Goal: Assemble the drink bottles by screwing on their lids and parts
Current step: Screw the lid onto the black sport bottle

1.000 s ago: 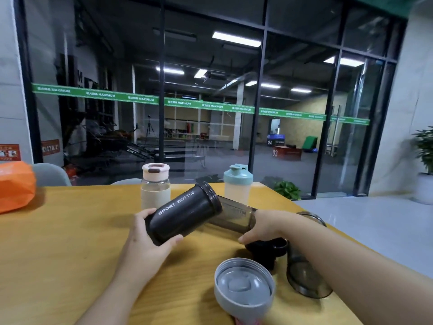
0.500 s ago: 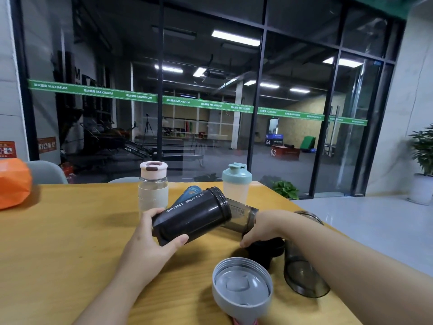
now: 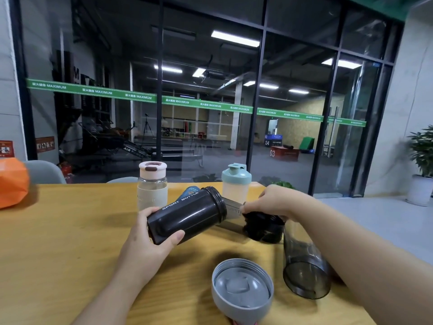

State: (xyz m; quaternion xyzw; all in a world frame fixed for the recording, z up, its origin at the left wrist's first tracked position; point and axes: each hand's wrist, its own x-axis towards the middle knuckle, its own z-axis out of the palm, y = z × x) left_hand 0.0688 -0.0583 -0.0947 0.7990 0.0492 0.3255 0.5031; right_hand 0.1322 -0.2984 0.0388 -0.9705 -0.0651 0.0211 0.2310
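Left hand (image 3: pixel 150 240) grips the tilted black bottle (image 3: pixel 187 216); right hand (image 3: pixel 269 202) pinches its smoky section (image 3: pixel 230 213).

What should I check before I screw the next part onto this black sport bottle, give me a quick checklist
1. Left hand grips the black sport bottle by its base: ok.
2. Right hand has the black lid: ok, fingers curl over its top.
3. Lid lined up with the bottle's open end: cannot tell, the smoky section between them hides the threads.
4. Bottle upright: not ok, it lies tilted over the table.
5. Grey lid and smoky cup out of the way: ok, both sit nearer me.
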